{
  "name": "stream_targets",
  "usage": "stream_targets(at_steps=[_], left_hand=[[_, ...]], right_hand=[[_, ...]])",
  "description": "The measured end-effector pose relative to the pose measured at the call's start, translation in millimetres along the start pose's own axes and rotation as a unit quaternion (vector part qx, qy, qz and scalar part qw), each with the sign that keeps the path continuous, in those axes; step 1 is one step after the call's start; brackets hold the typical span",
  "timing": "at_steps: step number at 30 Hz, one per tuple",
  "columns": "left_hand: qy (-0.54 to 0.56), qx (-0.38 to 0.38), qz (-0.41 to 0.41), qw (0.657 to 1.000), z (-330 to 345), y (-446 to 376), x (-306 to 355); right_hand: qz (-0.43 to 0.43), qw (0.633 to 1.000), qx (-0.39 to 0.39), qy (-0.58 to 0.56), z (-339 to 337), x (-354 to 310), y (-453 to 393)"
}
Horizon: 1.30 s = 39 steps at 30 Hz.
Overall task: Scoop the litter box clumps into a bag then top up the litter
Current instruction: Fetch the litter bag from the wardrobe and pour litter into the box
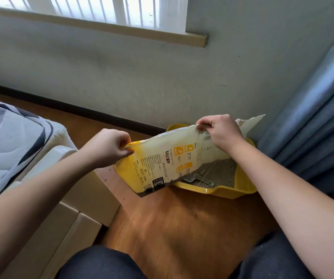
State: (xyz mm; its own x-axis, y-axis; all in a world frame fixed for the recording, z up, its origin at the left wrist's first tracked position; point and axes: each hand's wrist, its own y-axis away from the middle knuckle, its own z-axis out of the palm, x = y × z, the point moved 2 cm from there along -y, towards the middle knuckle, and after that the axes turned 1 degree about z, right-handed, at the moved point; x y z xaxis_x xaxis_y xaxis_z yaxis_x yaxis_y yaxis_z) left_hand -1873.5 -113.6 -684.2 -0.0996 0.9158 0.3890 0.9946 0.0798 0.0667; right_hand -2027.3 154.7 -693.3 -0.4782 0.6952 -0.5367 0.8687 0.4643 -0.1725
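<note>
A yellow and cream litter bag (162, 162) hangs sideways over the yellow litter box (230, 191) on the floor by the wall. My left hand (107, 147) pinches the bag's yellow end. My right hand (220, 130) pinches its cream edge higher up, near the torn open end, which points right toward the curtain. Grey litter (222, 172) fills the box's bottom. A pale scoop (194, 177) lies in the litter, partly hidden by the bag. A thin string dangles from the bag into the box.
A mattress (11, 133) on a cream bed frame (77, 200) stands at the left. A blue curtain (313, 117) hangs right of the box. The wall with a dark baseboard (81, 110) runs behind. My knees (101, 262) are above the wood floor (182, 224).
</note>
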Motion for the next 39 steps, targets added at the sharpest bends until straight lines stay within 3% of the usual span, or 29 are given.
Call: stream_targets(at_steps=[12, 17, 22, 27, 34, 39], left_hand=[[-0.160, -0.010, 0.010, 0.987, 26, -4, 2], [-0.108, -0.031, -0.048, 0.993, 41, -7, 14], [0.006, -0.014, 0.001, 1.000, 49, -29, 72], [0.066, -0.023, -0.006, 0.998, 62, -62, 124], [0.094, 0.076, -0.041, 0.992, 69, -77, 147], [0.103, 0.092, -0.025, 0.990, 70, -76, 148]], right_hand=[[-0.057, 0.995, 0.002, 0.084, -5, 0, 4], [-0.054, 0.993, -0.015, 0.103, 1, 7, 2], [-0.081, 0.988, -0.045, 0.126, 10, 1, 5], [-0.094, 0.986, -0.006, 0.140, 0, 5, 4], [-0.123, 0.983, 0.065, 0.122, -21, 2, 7], [-0.173, 0.976, 0.080, 0.105, -28, 4, 5]])
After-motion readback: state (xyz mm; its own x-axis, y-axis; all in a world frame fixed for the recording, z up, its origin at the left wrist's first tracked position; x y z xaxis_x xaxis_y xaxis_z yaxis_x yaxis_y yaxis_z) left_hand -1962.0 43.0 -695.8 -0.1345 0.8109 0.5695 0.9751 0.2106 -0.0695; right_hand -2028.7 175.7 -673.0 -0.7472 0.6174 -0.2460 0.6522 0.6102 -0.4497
